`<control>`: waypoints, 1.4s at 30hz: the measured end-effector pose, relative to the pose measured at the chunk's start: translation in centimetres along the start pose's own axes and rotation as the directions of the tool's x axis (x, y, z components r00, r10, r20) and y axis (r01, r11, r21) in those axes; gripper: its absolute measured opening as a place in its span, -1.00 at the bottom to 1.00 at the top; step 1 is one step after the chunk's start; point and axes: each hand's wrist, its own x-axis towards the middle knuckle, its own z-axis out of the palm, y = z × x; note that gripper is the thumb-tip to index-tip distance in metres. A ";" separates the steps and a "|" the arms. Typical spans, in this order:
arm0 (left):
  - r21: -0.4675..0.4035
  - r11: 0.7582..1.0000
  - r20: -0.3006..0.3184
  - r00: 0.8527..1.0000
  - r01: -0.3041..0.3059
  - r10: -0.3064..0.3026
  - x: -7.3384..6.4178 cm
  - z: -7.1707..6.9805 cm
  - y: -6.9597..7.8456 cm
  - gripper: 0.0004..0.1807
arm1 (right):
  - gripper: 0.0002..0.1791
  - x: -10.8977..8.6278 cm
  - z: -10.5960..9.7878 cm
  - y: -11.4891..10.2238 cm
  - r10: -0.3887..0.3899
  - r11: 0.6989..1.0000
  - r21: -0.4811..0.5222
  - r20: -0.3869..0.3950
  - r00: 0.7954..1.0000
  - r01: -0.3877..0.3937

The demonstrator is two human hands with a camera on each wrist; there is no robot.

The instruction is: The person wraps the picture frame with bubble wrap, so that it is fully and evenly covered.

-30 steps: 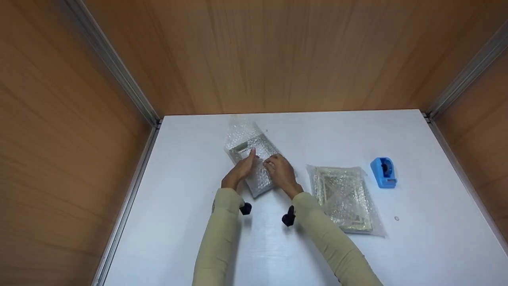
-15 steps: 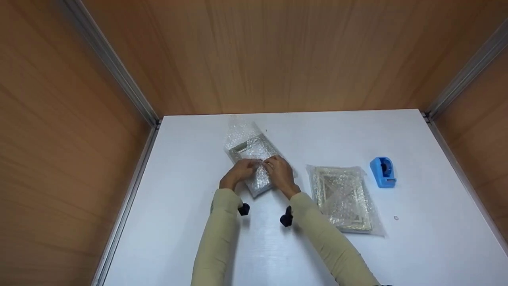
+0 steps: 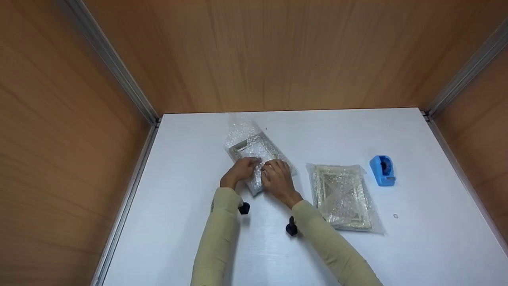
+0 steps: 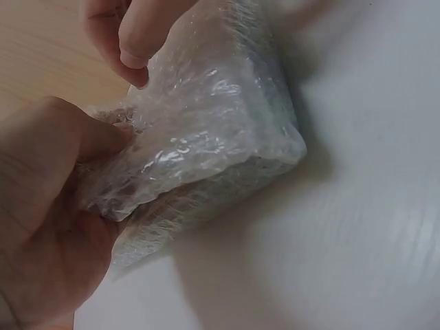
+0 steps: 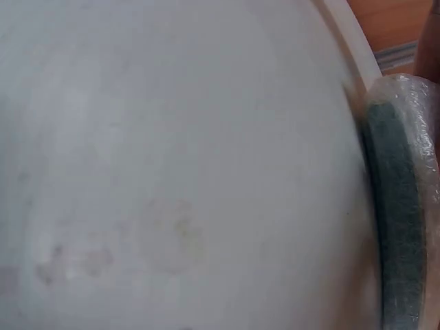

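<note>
A picture frame (image 3: 243, 147) wrapped in bubble wrap (image 3: 254, 180) lies at an angle on the white table. My left hand (image 3: 241, 170) grips a folded edge of the wrap along the near left side. In the left wrist view, the left thumb (image 4: 103, 137) lies over that edge, with fingers beneath it. My right hand (image 3: 278, 178) rests at the right side of the package, its bent fingers right at the wrap. I cannot tell whether they pinch it. In the right wrist view, the package's dark side (image 5: 399, 220) shows at the right edge, and most of that hand is out of sight.
Loose bubble wrap (image 3: 240, 129) spreads beyond the frame's far end. To the right lies a second bubble-wrapped frame (image 3: 343, 196), with a blue tape dispenser (image 3: 383, 171) beside it. Wooden panels (image 3: 293, 55) border the table (image 3: 178, 159) at the back and sides.
The left thumb, raised a second ago, has come down onto the wrap. The right hand has drawn slightly nearer and away from the left fingertips. The package has stayed in place.
</note>
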 end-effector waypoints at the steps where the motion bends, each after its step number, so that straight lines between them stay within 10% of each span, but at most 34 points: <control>1: 0.004 1.000 -0.004 1.000 -0.005 0.005 0.0 0.0 0.0 -0.62 | -0.91 -0.1 0.1 0.0 -0.020 1.000 0.001 -0.006 1.000 0.020; 14: 0.031 0.995 -0.174 0.979 -0.098 0.102 0.2 1.6 -0.9 -0.72 | -0.78 -1.1 0.4 0.5 -0.069 0.997 -0.014 0.036 0.997 0.070; 24: 0.025 0.999 -0.241 0.970 -0.038 0.043 0.2 2.5 -0.8 -0.50 | -0.72 -1.1 0.5 0.5 -0.017 1.000 0.003 0.125 0.992 0.017; 33: 0.337 0.941 -0.417 0.900 0.025 0.125 -0.2 3.1 -0.7 -0.30 | -0.73 -0.7 0.4 0.5 0.003 1.000 -0.015 0.157 0.988 0.000; 42: 0.231 0.933 -0.450 0.880 0.276 -0.149 -0.5 2.5 -1.0 -0.04 | -0.73 -0.7 0.3 0.3 0.021 0.999 -0.036 0.197 0.980 -0.014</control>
